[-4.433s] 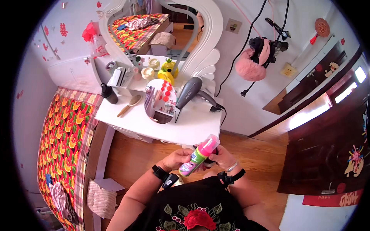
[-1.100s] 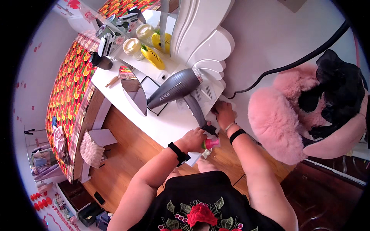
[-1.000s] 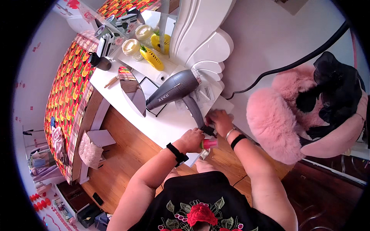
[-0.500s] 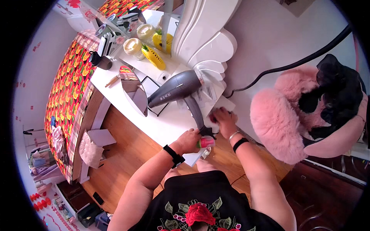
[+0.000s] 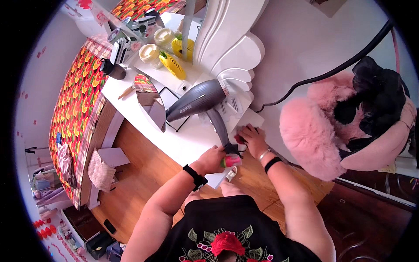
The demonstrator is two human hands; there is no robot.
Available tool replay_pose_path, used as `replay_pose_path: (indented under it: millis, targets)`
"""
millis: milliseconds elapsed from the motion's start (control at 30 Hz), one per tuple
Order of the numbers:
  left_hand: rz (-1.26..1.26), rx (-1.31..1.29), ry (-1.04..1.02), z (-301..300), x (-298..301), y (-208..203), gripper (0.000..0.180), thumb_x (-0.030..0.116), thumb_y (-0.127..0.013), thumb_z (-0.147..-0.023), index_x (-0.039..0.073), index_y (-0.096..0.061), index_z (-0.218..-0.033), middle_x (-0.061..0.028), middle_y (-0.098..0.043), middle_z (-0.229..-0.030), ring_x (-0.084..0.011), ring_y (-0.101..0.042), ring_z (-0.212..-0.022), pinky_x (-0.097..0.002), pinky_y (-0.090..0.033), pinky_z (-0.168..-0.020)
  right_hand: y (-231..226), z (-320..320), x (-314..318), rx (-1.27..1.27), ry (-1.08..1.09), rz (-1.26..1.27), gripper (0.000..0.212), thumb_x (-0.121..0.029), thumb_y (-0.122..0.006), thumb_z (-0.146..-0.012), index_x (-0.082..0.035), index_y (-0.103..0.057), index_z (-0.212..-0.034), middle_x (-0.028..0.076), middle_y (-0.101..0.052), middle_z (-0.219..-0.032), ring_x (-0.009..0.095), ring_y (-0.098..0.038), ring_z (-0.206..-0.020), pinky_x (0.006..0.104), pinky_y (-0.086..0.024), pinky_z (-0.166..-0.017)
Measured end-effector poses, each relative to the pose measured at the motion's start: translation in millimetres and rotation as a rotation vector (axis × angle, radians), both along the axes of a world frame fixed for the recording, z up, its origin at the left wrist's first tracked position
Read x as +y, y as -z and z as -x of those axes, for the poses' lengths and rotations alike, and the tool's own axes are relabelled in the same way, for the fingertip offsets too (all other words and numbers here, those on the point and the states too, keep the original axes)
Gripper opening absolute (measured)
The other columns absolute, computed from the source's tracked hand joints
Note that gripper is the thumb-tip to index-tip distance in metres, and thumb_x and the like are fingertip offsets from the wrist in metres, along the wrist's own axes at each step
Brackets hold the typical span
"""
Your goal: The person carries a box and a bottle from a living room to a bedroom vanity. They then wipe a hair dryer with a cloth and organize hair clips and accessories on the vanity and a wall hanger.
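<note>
Two outstretched arms, left hand around bottle, right hand farther forward.

Black top, red embroidered flower, black wristbands, silvery bracelet

Smooth plastic hairdryer, wood floor, bottle probably plastic

Reach check: R ahead of L

Your L arm bends at the elbow, forearm slanting fwd & inward; L grip is back-up, fingers curled, tips partly hidden. Your R arm slants in from the opp. side; R grip sits farther fwd, back-up, fingers bent. Grips near each other, not touching.
</note>
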State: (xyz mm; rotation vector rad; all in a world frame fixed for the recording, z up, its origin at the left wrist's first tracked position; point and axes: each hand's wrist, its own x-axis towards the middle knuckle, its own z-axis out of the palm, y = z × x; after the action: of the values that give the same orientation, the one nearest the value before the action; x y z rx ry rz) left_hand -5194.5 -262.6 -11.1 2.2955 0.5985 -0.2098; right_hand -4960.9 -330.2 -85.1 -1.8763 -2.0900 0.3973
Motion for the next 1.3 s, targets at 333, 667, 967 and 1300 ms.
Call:
replay_pose_path:
  millis: [333, 667, 967, 1300]
  targets:
    - [-0.003, -0.004, 0.047, -10.3, -3.1, 5.3, 0.039, 0.025, -0.072, -0.062, 0.003, -0.066, -0.093, -0.0179, -0.056, -0.112, -0.0356, -0.054, -0.101, -0.0415, -0.048, -0.089, 16.2, -10.3, 40.2, -0.101, 0.453, -0.001, 0.045, -0.009, -0.056, -0.08, -0.011, -0.053, -0.125, 0.011, -0.049, -0.135, 0.036, -0.04, -0.129, 0.0487, -0.035, -0.102]
    - [-0.034, -0.011, 0.021, -11.2, -4.3, 1.3, 0.038, 0.023, -0.071, -0.063, 0.003, -0.065, -0.095, -0.0136, -0.056, -0.106, -0.0338, -0.054, -0.099, -0.0403, -0.048, -0.088, 1.5, -3.4, 14.4, -0.113, 0.311, -0.052, 0.034, -0.019, -0.055, -0.083, -0.02, -0.059, -0.117, 0.011, -0.05, -0.125, 0.034, -0.041, -0.122, 0.0483, -0.038, -0.093]
    - [-0.044, 0.003, 0.006, -3.6, -6.8, 1.7, 0.039, 0.022, -0.071, -0.061, 0.002, -0.065, -0.094, -0.0133, -0.055, -0.107, -0.0338, -0.055, -0.097, -0.0408, -0.049, -0.087, -25.9, 14.8, 13.1, -0.029, -0.005, -0.065, 0.03, -0.017, -0.057, -0.081, -0.025, -0.066, -0.108, 0.009, -0.056, -0.112, 0.032, -0.053, -0.102, 0.0421, -0.047, -0.085]
    - [-0.13, 0.024, 0.013, -0.8, -11.1, -2.4, 0.042, 0.027, -0.073, -0.062, 0.004, -0.066, -0.097, -0.0161, -0.053, -0.111, -0.0348, -0.051, -0.106, -0.0423, -0.048, -0.089, -12.0, 1.3, 0.6, 0.165, 0.607, -0.159, 0.036, -0.01, -0.062, -0.082, -0.003, -0.06, -0.116, 0.017, -0.059, -0.111, 0.036, -0.054, -0.103, 0.0411, -0.044, -0.092]
